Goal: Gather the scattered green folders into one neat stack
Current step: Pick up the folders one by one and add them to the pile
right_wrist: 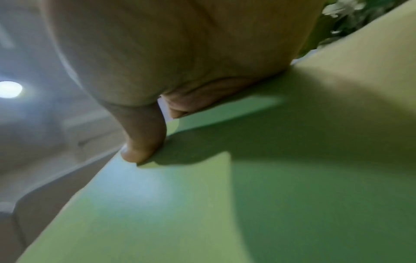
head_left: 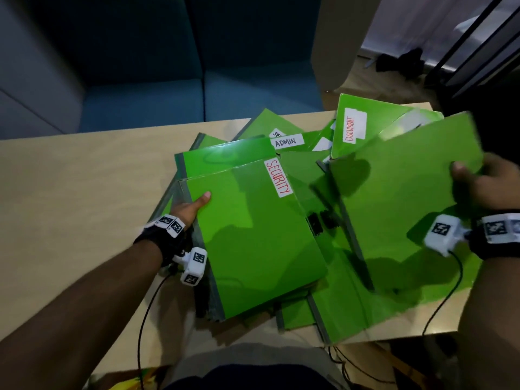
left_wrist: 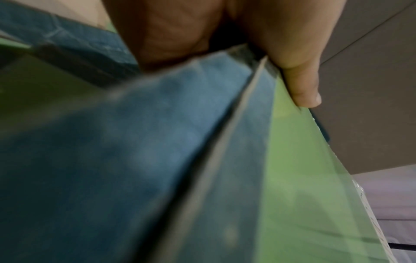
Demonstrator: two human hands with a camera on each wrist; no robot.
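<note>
Several green folders lie overlapping on the wooden table point(head_left: 84, 192). My left hand point(head_left: 194, 206) grips the left edge of the folder labelled SECURITY point(head_left: 253, 235), thumb on its cover; the left wrist view shows that thumb point(left_wrist: 301, 85) on the green cover point(left_wrist: 299, 195) with the grey spine beside it. My right hand point(head_left: 484, 181) holds a plain green folder point(head_left: 399, 209) by its right edge, tilted up off the pile. In the right wrist view my thumb point(right_wrist: 139, 138) presses on this cover point(right_wrist: 292, 178). Folders labelled ADMIN point(head_left: 287, 142) and DOCUMENT point(head_left: 351, 128) lie behind.
A dark blue sofa point(head_left: 140, 102) stands beyond the table's far edge. A light wooden panel point(head_left: 337, 52) rises at the back right, with a dark object on the floor point(head_left: 399, 63) behind it. Camera cables hang over the table's near edge.
</note>
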